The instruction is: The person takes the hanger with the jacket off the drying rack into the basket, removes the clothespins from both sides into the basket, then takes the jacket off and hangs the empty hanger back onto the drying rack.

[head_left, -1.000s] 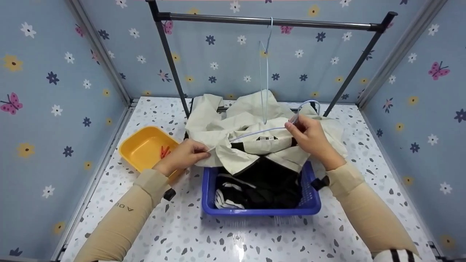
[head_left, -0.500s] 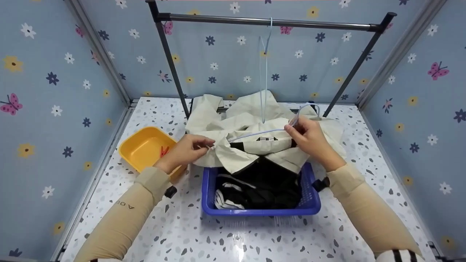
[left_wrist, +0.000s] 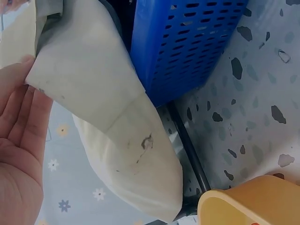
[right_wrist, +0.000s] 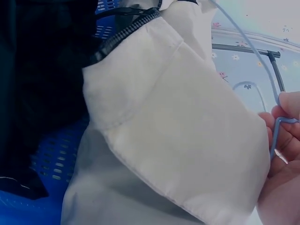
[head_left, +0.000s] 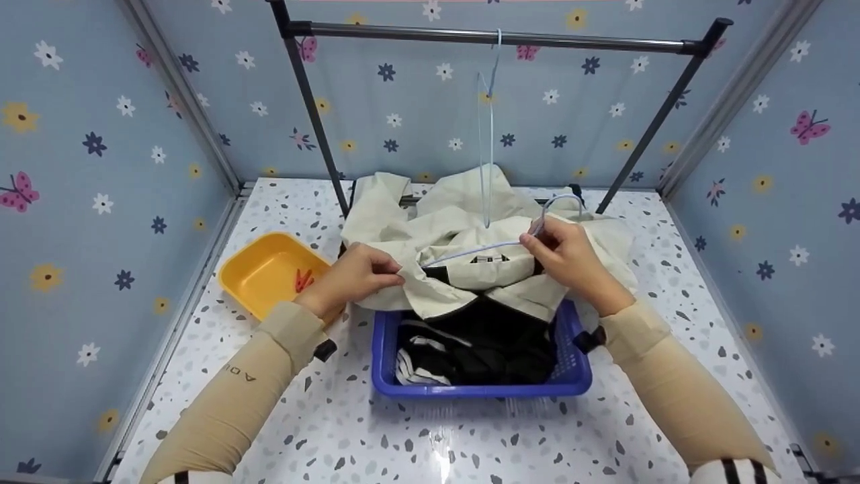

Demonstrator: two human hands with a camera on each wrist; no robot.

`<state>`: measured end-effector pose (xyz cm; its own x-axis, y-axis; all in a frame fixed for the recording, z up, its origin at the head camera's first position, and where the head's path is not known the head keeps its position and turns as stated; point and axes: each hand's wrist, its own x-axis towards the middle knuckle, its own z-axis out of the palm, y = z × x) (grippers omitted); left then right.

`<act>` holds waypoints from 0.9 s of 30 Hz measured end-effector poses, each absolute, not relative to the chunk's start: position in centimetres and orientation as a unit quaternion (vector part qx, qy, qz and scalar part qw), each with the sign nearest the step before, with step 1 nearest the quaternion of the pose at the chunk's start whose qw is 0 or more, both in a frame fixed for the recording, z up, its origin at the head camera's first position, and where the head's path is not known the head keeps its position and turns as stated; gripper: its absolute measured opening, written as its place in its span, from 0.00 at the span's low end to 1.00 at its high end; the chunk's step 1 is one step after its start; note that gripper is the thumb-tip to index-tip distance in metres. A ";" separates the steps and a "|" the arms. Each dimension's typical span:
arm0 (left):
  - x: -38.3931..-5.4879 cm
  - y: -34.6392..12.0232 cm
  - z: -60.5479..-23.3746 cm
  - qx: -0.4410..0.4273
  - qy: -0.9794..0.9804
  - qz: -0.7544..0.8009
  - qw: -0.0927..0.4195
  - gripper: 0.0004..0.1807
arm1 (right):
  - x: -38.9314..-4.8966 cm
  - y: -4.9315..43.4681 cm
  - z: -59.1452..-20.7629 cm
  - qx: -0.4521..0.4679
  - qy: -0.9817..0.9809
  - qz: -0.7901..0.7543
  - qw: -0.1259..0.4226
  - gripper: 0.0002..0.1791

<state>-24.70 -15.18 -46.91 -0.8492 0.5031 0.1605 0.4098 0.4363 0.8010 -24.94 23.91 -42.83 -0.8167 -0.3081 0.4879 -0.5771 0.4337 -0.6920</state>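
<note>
A pale cream jacket (head_left: 383,215) with a dark zip lies spread over the back of the blue basket (head_left: 480,391) and the table behind. My right hand (head_left: 571,259) grips a light blue hanger (head_left: 474,250) near the base of its hook. The hanger's left arm runs into the jacket's collar, its tip hidden under cloth. At the left of the collar my left hand (head_left: 356,272) pinches the jacket's edge. The left wrist view shows the thumb on the cloth (left_wrist: 89,65) with the fingers behind it. Hanger wire (right_wrist: 258,51) passes between the right thumb and fingers.
Black and white clothes (head_left: 484,356) fill the basket. A yellow tub (head_left: 248,269) with red clothespins (head_left: 304,279) stands at the left. A second blue hanger (head_left: 492,134) hangs from the dark rack's bar (head_left: 403,32), its lower end over the jacket.
My left hand has let go of the hanger's left end and shifted right to pinch the jacket's edge. The right hand's hanger has moved slightly down and left.
</note>
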 end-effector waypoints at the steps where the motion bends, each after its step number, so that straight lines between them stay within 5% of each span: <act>1: -24.7 -15.3 -47.0 0.266 0.845 0.460 0.056 0.02 | -24.9 24.0 -42.8 0.263 -0.834 0.463 0.144 0.09; 10: -25.1 -15.5 -48.0 0.202 0.826 0.516 0.104 0.03 | -25.0 24.6 -42.5 0.255 -0.827 0.483 0.132 0.07; 27: -25.5 -15.0 -48.9 0.163 0.861 0.474 0.088 0.05 | -25.2 23.5 -43.9 0.239 -0.819 0.498 0.157 0.08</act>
<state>-25.46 -14.97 -48.89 -0.9317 0.3633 0.0034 0.1968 0.4968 0.8453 -25.24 23.54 -43.88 -0.8366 -0.2346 0.4951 -0.5475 0.3909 -0.7399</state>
